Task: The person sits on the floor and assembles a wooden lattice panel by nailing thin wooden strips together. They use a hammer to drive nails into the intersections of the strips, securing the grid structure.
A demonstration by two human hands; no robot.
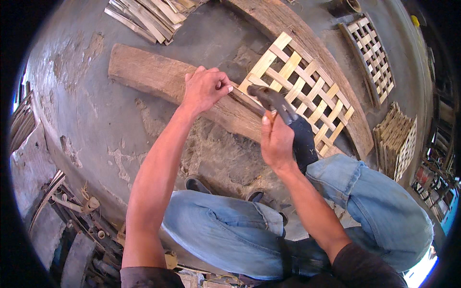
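Note:
A woven lattice panel of pale bamboo strips [307, 91] lies across two rough wooden beams [153, 74]. My left hand [204, 89] rests on the near beam at the lattice's left edge, fingers pinched on something small that I cannot make out. My right hand [276, 141] grips the orange handle of a hammer [273, 101], whose dark metal head hangs just above the lattice's near-left corner, right beside my left fingertips. My foot in a black sock [303, 139] presses on the lattice's near edge.
I squat in blue jeans [379, 201] on a concrete floor. A bundle of loose bamboo strips [149, 14] lies at the back. Finished lattice panels [370, 55] lie and stand stacked [396, 139] at the right. Bamboo scraps [72, 206] pile at the lower left.

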